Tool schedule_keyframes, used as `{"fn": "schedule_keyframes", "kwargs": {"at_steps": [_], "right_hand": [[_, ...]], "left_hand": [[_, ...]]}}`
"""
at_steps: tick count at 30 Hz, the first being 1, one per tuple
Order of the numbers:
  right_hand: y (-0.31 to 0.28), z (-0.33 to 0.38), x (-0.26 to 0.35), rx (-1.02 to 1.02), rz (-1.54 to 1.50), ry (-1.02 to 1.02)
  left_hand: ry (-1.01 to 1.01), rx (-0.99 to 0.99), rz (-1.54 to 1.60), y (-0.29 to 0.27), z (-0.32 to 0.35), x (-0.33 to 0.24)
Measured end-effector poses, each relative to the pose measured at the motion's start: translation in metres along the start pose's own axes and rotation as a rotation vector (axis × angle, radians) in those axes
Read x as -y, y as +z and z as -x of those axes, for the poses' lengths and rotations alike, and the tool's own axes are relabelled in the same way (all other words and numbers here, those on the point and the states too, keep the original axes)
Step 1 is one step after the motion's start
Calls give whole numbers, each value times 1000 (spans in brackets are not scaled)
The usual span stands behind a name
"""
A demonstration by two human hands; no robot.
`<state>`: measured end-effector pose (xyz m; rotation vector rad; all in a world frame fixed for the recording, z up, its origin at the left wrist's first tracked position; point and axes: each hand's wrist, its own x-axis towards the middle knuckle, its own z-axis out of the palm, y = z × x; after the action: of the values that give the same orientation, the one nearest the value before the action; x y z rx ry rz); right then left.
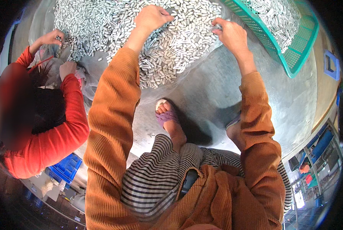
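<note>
- The left hand [153,17] is closing its fingers in the pile of small metal pieces [171,42] lying on the grey floor [255,96].
- The right hand [231,32] is pinching pieces at the pile's edge.
- The green basket [294,57] is already holding some; judging by the pile, most are waiting.

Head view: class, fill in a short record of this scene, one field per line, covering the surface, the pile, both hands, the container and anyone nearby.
Surface: grey metal sheet
Pile: heap of small silver metal pieces on the sheet
Left hand: curled, resting on the heap
Right hand: at the heap's right edge, pinching pieces
Container: green plastic basket at upper right, holding more pieces
Sleeves: orange ribbed
Foot: purple sandal on the sheet
Nearby: person in red sleeves at left, their hands at the heap's left edge
</note>
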<state>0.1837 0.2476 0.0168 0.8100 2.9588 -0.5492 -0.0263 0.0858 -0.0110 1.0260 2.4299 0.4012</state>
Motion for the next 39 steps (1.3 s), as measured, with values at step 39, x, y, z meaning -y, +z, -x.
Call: {"fn": "schedule_keyframes", "kwargs": {"at_steps": [39], "right_hand": [[-19,-37,26,452,-777,-176]], "left_hand": [[-70,-362,-146,-19,7,-36]]}}
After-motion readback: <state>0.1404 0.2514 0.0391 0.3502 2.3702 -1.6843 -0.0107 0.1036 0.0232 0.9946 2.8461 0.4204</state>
